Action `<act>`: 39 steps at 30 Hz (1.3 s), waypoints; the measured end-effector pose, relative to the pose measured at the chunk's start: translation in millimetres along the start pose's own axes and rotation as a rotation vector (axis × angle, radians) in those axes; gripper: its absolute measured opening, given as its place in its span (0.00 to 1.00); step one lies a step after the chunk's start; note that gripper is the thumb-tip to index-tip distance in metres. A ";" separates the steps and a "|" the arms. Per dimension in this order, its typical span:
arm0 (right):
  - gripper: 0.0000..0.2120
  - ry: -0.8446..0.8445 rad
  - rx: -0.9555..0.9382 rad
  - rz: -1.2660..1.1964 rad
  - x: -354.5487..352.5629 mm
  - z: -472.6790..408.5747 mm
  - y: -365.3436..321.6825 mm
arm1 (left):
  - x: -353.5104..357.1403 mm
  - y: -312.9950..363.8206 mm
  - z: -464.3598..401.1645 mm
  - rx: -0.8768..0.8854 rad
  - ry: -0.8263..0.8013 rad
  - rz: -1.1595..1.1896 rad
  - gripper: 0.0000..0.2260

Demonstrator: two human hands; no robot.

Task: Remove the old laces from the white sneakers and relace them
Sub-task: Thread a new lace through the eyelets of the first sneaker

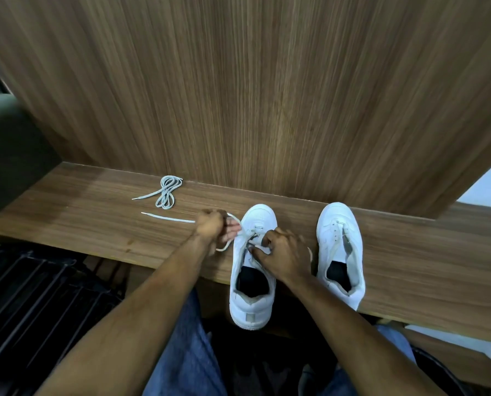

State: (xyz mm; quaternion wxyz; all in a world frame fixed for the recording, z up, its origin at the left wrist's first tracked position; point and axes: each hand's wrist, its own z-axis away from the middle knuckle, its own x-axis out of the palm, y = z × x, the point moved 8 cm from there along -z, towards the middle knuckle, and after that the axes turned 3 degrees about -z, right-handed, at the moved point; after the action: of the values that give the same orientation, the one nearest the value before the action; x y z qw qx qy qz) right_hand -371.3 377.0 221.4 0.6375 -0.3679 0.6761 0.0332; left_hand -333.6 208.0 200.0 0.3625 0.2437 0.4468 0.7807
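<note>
Your fingers [232, 224] on the left hand [211, 227] curl around a flat white lace [168, 217] that trails left across the brown wood-grain shelf [81, 212] and leads right into the nearer white leather sneaker [252, 267]. Your right hand [284, 252] sits on that sneaker's eyelets, fingertips bent and pinching the lace at the tongue. The sneaker's heel overhangs the shelf's front edge. The second white sneaker [341, 250] stands just to its right, mostly unlaced. A coiled grey-white spare lace [166, 192] lies well to the left, near the wooden back panel [267, 95].
</note>
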 end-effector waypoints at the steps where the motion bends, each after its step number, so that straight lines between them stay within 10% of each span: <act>1: 0.17 -0.012 -0.018 0.000 0.3 2.5 -0.1 | -4.3 10.2 -2.0 0.006 0.010 0.105 0.07; 7: 0.22 -0.069 -0.005 -0.078 6.2 12.7 4.2 | -40.8 48.8 0.3 0.092 0.178 0.617 0.09; 14: 0.19 -0.112 0.055 -0.179 11.0 16.0 9.3 | 1.3 -44.1 22.3 -0.141 -0.074 -0.242 0.10; 22: 0.17 -0.175 0.071 -0.139 13.1 16.5 9.4 | 15.7 -23.7 22.7 0.073 -0.042 -0.346 0.10; 32: 0.18 -0.198 0.123 -0.115 16.9 16.0 14.1 | -44.9 50.2 -2.3 0.078 0.196 0.709 0.09; 39: 0.18 -0.155 0.042 0.029 11.7 16.1 0.7 | 0.9 -43.1 14.9 -0.118 -0.080 -0.251 0.11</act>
State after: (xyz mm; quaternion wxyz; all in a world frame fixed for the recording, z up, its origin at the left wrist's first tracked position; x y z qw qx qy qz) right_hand -357.2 380.5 207.8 0.6950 -0.3409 0.6304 0.0568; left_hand -308.7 231.1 169.5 0.4885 0.1949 0.4126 0.7438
